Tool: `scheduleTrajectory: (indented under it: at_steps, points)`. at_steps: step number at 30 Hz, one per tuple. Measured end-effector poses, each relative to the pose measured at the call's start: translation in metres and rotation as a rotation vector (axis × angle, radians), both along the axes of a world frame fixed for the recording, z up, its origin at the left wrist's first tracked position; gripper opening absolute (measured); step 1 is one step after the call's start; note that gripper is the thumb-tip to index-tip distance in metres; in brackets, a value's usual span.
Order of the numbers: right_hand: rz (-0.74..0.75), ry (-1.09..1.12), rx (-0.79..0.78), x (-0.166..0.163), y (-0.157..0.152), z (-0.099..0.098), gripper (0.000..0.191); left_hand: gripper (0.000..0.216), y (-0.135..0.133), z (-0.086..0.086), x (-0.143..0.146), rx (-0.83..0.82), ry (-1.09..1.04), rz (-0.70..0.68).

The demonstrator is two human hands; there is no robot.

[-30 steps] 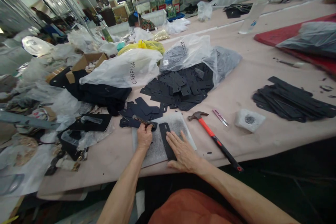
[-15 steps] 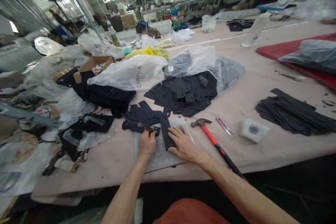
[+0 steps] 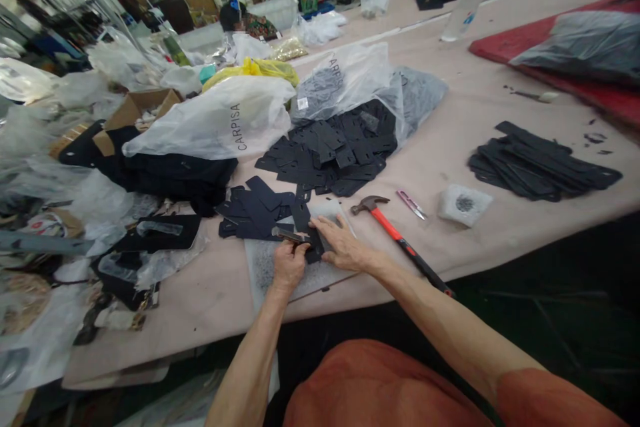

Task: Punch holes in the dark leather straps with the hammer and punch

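My left hand (image 3: 290, 263) is closed round a small metal punch-like tool (image 3: 293, 235), whose exact kind I cannot make out. The tool's end reaches over a black strip (image 3: 302, 217) lying on a pale speckled board (image 3: 273, 277). My right hand (image 3: 341, 245) rests with its fingers spread on the strip's right side, against the board. Just beyond my left hand, several loose black pieces (image 3: 260, 207) lie in a small pile. A claw hammer (image 3: 395, 233) with a red and black handle lies to the right of my right hand.
Pink-handled thread snips (image 3: 413, 205) and a white block (image 3: 465, 205) lie right of the hammer. Farther right is a stack of black strips (image 3: 537, 163). A large heap of black pieces (image 3: 333, 150) and a white bag (image 3: 215, 120) are ahead. Clutter (image 3: 150, 233) covers the left side.
My left hand has brought the metal tool rightward, from beside the strip to over it. My right hand stays on the strip. The view has tilted downward.
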State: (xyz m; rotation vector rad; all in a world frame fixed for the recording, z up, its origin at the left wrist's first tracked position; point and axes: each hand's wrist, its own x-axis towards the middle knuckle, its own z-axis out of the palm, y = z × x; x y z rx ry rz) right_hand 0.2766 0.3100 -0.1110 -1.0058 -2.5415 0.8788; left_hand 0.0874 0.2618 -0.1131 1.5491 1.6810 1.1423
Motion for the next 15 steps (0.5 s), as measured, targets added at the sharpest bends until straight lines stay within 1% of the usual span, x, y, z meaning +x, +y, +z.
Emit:
scheduleTrajectory:
  at_steps: [6,11,15]
  points:
    - [-0.047,0.062,-0.044,-0.002,-0.002,-0.001,0.098,0.018,-0.012,-0.004,-0.001,-0.031,0.021,-0.031]
    - [-0.067,0.102,-0.026,-0.003,-0.001,-0.004,0.098,0.017,-0.013,-0.007,0.000,0.005,0.033,-0.050]
    - [-0.086,0.103,-0.013,-0.004,-0.001,-0.007,0.097,0.018,-0.012,-0.007,0.002,0.018,0.093,-0.053]
